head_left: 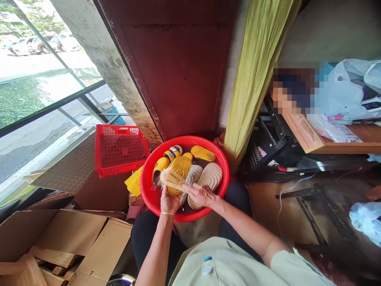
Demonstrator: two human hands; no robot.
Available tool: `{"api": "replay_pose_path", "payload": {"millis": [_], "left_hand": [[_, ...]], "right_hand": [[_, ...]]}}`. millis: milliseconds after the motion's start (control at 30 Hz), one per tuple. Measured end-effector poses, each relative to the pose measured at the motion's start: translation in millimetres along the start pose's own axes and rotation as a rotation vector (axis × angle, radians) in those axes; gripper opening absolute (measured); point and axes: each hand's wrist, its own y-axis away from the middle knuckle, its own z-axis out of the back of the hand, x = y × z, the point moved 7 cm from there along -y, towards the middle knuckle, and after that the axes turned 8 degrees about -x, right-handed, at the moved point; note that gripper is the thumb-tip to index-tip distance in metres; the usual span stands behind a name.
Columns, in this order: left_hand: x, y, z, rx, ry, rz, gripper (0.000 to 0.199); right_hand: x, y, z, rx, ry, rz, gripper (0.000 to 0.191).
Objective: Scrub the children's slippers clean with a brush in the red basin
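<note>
In front of me stands a round red basin (226, 171) with dark water and several slippers in it. My left hand (169, 202) grips a yellow slipper (182, 165), its ribbed sole turned up. My right hand (201, 194) is closed around the handle of a scrub brush (171, 178), whose pale bristles lie over the slipper's sole near my left thumb. Beside my right hand rest beige slippers (210, 174), soles up. Another yellow slipper (203, 153) floats at the back. Yellow slippers with cartoon straps (173, 151) sit at the left rim.
A red plastic crate (122, 149) stands left of the basin, above open cardboard boxes (71, 230). Behind are a dark red door (178, 71) and a yellow-green curtain (253, 79). A wooden table (315, 147) with plastic bags (342, 95) is at the right.
</note>
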Motion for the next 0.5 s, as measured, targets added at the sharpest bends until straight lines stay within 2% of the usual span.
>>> {"api": "replay_pose_path", "payload": {"millis": [67, 167, 300, 400, 500], "left_hand": [[6.8, -0.3, 3.6, 0.010, -0.012, 0.055, 0.032], [18.9, -4.3, 10.0, -0.033, -0.031, 0.127, 0.034], [26.1, -9.1, 16.1, -0.055, -0.037, 0.125, 0.036], [27.0, -13.2, 22.4, -0.074, -0.055, 0.127, 0.037], [22.7, -19.9, 29.2, -0.113, -0.074, 0.097, 0.038]], "right_hand": [[-6.2, -6.4, 0.7, 0.032, 0.056, -0.025, 0.058], [-32.4, -23.6, 6.3, 0.065, 0.120, -0.142, 0.058], [-61.1, -41.3, 14.6, 0.072, 0.140, -0.299, 0.056], [-47.6, -33.8, 8.2, 0.086, 0.140, -0.250, 0.056], [-9.8, -11.6, -11.6, 0.141, 0.114, -0.087, 0.058]]}}
